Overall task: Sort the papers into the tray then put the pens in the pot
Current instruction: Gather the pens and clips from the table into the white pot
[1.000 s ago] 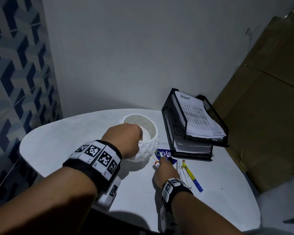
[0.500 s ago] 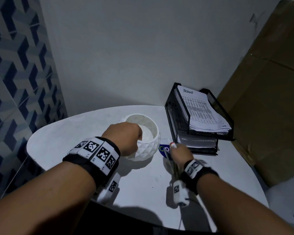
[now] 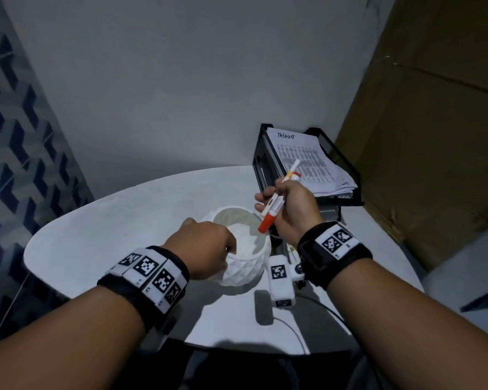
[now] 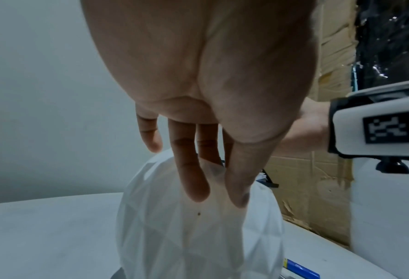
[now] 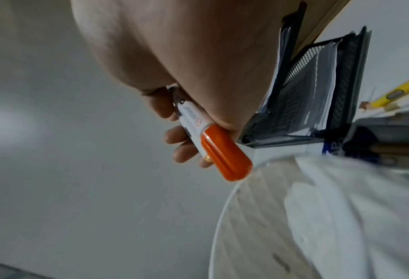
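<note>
Centre of the head view: right hand (image 3: pixel 289 211) curled round a bundle of pens (image 3: pixel 276 205), orange cap pointing down over the mouth of the white faceted pot (image 3: pixel 245 266). Left hand (image 3: pixel 206 249) grips the pot's near rim, fingers (image 4: pixel 191 179) down its outer wall, thumb hidden. Papers (image 3: pixel 307 161) stacked in black mesh tray (image 3: pixel 347 164), upper right on the table (image 3: pixel 110 235). More pens (image 5: pixel 397 92) lie beside the tray.
</note>
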A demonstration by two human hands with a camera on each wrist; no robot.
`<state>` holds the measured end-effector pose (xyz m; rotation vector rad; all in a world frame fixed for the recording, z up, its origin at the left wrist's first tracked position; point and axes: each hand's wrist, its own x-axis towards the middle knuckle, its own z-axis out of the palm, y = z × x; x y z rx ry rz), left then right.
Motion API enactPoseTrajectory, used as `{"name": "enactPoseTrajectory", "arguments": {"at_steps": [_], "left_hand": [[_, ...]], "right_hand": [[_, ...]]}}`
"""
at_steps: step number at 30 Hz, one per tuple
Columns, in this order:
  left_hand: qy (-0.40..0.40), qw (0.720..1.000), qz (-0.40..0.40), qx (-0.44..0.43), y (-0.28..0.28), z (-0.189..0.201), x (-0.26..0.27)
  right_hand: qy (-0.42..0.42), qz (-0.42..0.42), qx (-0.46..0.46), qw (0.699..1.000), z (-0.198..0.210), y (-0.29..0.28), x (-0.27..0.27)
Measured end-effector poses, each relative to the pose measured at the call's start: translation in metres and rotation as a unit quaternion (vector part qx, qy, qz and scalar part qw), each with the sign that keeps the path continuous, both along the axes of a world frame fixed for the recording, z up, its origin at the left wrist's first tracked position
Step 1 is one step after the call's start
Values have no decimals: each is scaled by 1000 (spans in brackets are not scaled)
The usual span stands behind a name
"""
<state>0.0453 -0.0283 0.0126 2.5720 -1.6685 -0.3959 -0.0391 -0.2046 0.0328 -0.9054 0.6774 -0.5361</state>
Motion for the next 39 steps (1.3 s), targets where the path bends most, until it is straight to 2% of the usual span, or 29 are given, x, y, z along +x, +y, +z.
{"name": "enactPoseTrajectory", "arguments": {"at_steps": [6,9,13,15,17,19,20,21,23,24,25,31,37,39], "left_hand": [[-23,999,-12,-19,-12,-1,-9],[-29,999,-3,-24,-12,-1,-1],[-32,999,20,-21,-8,3,18],[-35,998,42,-21,-4,5,29],[-36,997,67,-23,0,7,40],[-25,995,95,-28,5,7,49],[-18,994,105,-29,7,7,52],[-12,993,112,-30,9,7,55],[-2,992,121,-31,14,6,60],[1,992,123,-30,16,6,61],[3,992,124,-30,18,5,63],[14,992,124,-23,22,2,62],[22,992,124,-22,19,4,62],[24,991,128,-21,18,3,63]], "right_hand": [[34,52,-85,994,-9,17,8],[39,30,-104,993,-9,6,13],[52,-40,-112,992,-15,-20,15],[84,-65,-132,986,-27,-34,15],[155,-51,-145,976,-48,-44,13],[250,-13,-174,952,-72,-52,10],[305,13,-211,928,-84,-55,8],[368,47,-266,890,-95,-58,6],[481,105,-374,786,-112,-58,0],[508,116,-408,750,-120,-57,-3],[523,122,-422,731,-128,-57,-6],[574,119,-421,692,-157,-54,-8],[583,113,-414,690,-165,-56,-5],[570,100,-395,714,-162,-58,-4]]}}
